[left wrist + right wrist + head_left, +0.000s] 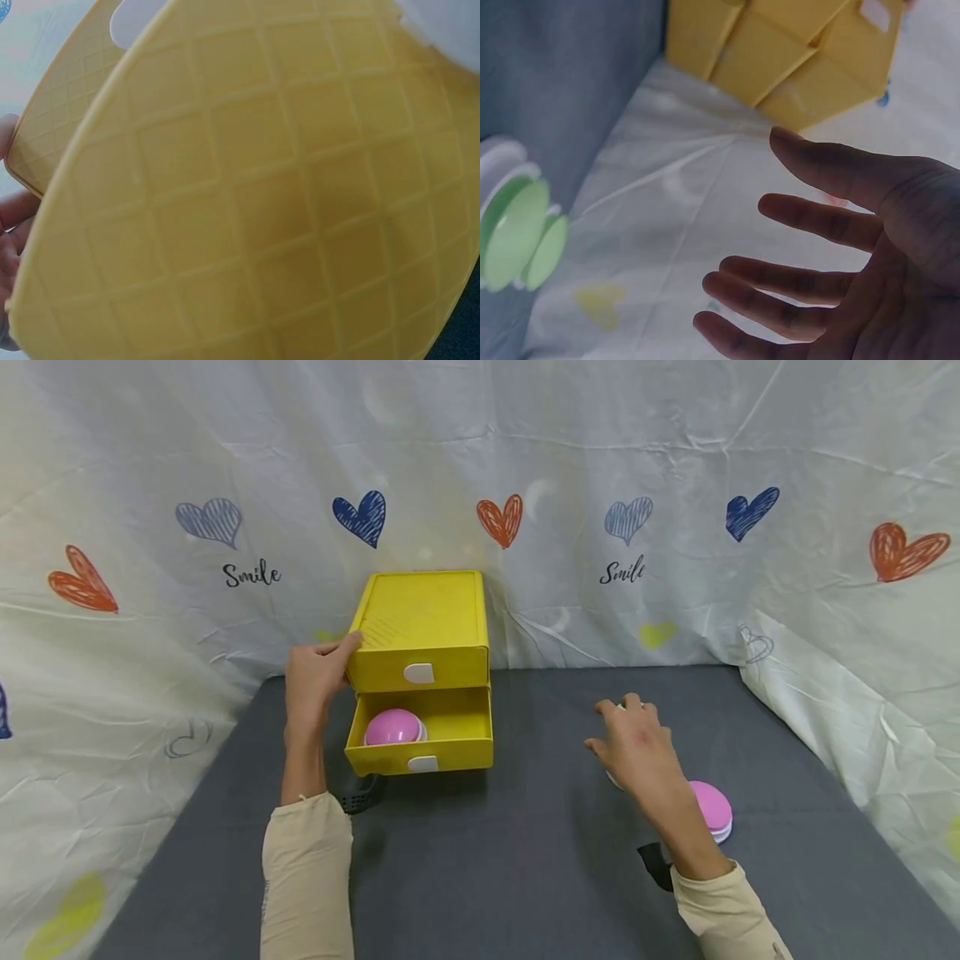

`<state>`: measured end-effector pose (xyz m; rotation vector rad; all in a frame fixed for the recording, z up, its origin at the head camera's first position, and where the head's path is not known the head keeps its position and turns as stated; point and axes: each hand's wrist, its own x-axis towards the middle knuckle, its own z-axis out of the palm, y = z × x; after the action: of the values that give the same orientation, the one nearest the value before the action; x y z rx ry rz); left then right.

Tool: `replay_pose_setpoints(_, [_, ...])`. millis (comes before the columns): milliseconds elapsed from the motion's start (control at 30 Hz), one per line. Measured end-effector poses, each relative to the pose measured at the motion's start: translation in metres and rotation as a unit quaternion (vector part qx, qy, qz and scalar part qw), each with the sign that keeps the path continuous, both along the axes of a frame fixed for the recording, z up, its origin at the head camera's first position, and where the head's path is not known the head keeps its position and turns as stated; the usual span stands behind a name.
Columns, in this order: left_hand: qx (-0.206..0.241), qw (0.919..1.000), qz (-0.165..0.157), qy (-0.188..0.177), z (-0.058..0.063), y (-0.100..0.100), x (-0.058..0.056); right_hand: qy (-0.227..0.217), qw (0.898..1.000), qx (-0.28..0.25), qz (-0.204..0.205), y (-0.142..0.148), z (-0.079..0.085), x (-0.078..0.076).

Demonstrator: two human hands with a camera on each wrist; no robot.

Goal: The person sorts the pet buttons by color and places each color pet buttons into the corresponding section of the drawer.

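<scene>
My left hand [311,681] grips the upper left front corner of a yellow two-drawer box [423,610], thumb on top. Its lower drawer [457,756] is pulled out, holding a domed pink piece with a white rim [392,727]. In the left wrist view, the waffle-patterned drawer front [225,187] fills most of the picture, with my thumb and fingers at the left edge. My right hand [637,747] hovers with fingers spread, nothing between them. Round green-and-white pieces [517,232] stand on the table in the right wrist view; from the head view my hand mostly hides them.
Another pink piece with a white rim [711,808] lies on the dark grey table [510,877], just right of my right forearm. White cloth [555,435] printed with hearts hangs behind the table and along both sides. The box stands near the back cloth.
</scene>
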<state>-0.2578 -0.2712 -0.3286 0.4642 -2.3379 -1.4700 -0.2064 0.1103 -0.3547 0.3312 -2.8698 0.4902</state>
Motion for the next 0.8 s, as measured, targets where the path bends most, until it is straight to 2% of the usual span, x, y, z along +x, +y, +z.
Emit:
replay_pose_setpoints(200, [-0.009,0.9999,0.001,0.006,0.0,0.0,0.0,-0.029,0.999,-0.011,-0.02,0.027,-0.007,0.002])
replay_pose_setpoints(433, [0.0,1.0,0.005,-0.007,-0.001,0.0,-0.001,-0.078,0.996,0.011,-0.036,0.053,-0.016,0.003])
replay_pose_setpoints(600, [0.007,0.9999,0.005,-0.013,0.0,0.0,-0.001,-0.137,0.989,0.022,-0.056,0.067,-0.022,0.004])
replay_pose_setpoints(800, [0.005,0.9999,0.002,-0.012,0.0,0.001,-0.001,-0.208,0.975,0.038,-0.068,0.081,-0.026,0.008])
